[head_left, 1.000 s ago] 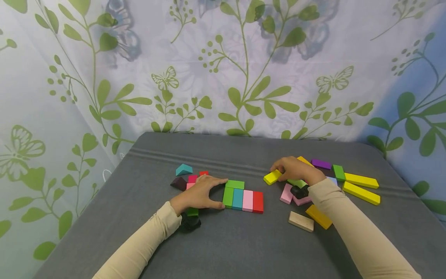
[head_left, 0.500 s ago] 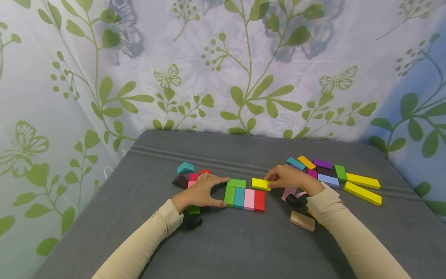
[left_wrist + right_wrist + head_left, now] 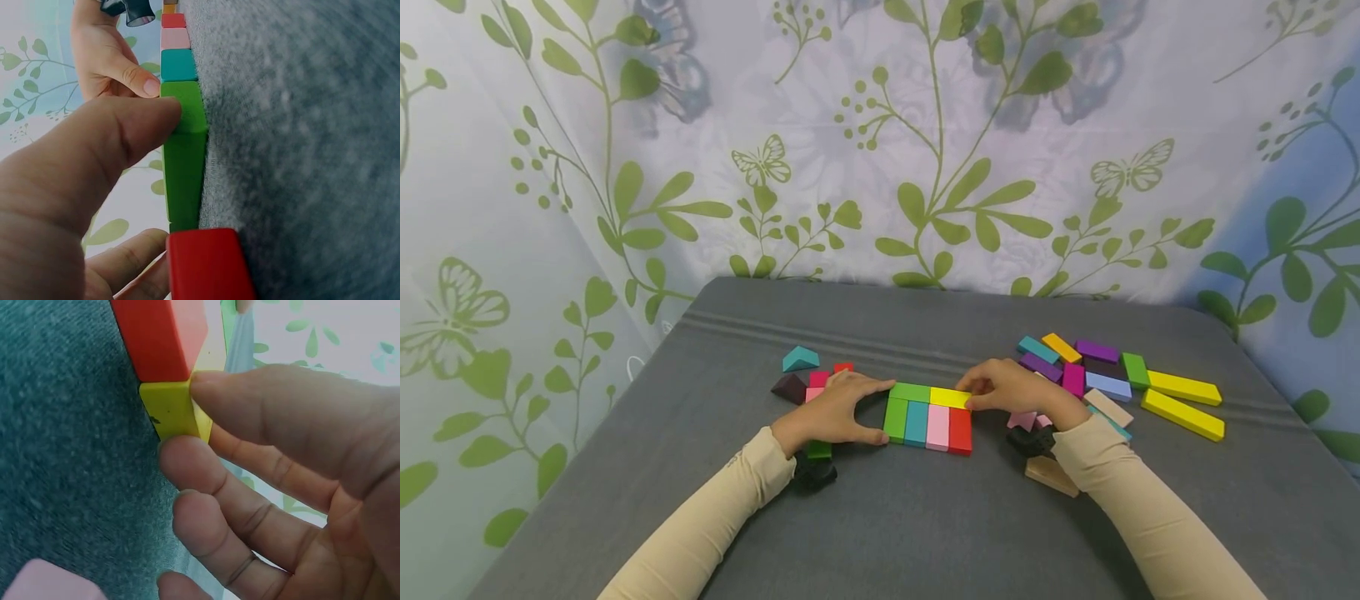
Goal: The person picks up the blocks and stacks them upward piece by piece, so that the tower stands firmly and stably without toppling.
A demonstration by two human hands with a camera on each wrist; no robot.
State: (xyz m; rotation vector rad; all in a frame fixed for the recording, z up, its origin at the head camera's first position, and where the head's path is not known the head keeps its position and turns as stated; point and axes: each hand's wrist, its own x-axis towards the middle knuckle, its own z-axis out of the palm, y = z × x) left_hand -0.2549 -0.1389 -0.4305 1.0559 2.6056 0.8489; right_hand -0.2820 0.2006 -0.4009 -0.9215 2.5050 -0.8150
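Note:
On the grey table, a green block (image 3: pixel 896 419), a teal block (image 3: pixel 916 423), a pink block (image 3: pixel 937 427) and a red block (image 3: pixel 960 431) lie side by side. Along their far ends runs another green block (image 3: pixel 910 392), end to end with a yellow block (image 3: pixel 949 398). My right hand (image 3: pixel 1015 390) pinches the yellow block's right end; in the right wrist view, the thumb (image 3: pixel 215 390) is at its upper edge beside the red block. My left hand (image 3: pixel 831 408) spreads along the left side, its thumb (image 3: pixel 156 115) against the green block's corner.
Right of the blocks lies a loose pile, with purple blocks (image 3: pixel 1097 351), long yellow blocks (image 3: pixel 1182 414) and a plain wooden block (image 3: pixel 1051 475) near my right sleeve. At left are a teal triangular block (image 3: pixel 801 358), a dark triangular block (image 3: pixel 789 388) and several red and pink blocks.
My right hand has carried the yellow block left from the pile, turning it and setting it against the green block and above the pink and red ones. The left hand has stayed in place.

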